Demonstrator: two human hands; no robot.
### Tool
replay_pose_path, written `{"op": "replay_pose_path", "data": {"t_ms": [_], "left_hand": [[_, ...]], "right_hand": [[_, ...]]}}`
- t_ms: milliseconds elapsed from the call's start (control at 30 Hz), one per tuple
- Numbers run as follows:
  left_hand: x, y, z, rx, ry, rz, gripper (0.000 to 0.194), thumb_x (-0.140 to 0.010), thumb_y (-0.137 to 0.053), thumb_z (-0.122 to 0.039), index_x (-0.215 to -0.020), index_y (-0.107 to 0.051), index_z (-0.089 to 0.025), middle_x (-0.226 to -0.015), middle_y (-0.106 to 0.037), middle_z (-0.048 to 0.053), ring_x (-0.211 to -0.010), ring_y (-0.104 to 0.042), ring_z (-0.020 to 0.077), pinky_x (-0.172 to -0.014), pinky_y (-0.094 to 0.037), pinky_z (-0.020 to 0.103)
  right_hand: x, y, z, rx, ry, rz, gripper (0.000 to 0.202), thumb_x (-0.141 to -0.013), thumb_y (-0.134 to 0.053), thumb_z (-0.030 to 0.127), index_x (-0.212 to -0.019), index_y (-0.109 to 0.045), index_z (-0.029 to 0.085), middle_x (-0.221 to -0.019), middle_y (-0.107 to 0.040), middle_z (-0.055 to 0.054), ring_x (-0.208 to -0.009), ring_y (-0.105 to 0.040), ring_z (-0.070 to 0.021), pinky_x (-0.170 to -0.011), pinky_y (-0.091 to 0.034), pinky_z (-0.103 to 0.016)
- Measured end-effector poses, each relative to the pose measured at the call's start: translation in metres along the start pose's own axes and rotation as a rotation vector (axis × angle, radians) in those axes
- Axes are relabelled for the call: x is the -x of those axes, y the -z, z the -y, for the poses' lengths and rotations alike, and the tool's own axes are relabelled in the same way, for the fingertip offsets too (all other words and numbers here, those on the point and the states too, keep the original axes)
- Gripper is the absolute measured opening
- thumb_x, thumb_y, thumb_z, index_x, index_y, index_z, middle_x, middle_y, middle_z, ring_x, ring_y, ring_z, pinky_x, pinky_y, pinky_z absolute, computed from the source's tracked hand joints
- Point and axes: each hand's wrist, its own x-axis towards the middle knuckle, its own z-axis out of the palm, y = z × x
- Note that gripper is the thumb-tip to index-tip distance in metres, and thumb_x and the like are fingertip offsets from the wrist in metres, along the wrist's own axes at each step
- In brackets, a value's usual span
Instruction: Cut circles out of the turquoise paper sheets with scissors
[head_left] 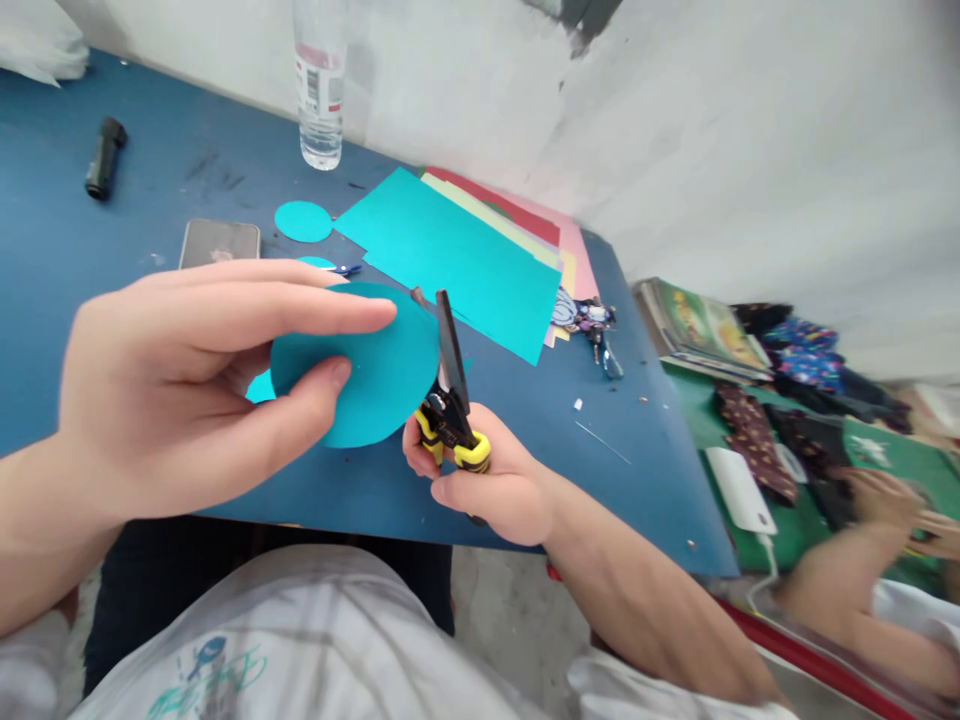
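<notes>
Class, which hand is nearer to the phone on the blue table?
Left. The left hand is just in front of the phone; the right hand is farther off, toward the right, around yellow handles.

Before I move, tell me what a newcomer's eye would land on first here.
Probably the round turquoise paper disc pinched in the left hand, with the black-and-yellow metal cutting tool in the right hand at its edge. Next, likely the large, angular turquoise paper sheet near the pale wall, then the clear plastic bottle standing to its left.
</notes>
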Motion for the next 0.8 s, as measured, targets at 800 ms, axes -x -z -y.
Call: {"op": "replay_pose_path", "data": {"t_ms": [800], "left_hand": [[0.002,0.007,-0.015,-0.116,0.142,0.134,0.029,-0.110,-0.070,-0.049,-0.131,-0.089,-0.044,-0.129,-0.087,-0.006,-0.120,-0.081,0.0253,-0.084,-0.061,0.043]], "right_hand": [[-0.002,0.000,-0.002,0.058,0.010,0.012,0.030,-0.071,-0.080,0.007,-0.090,-0.063,0.024,-0.084,-0.064,0.006,-0.072,-0.051,-0.0148,-0.067,-0.044,-0.032]]}}
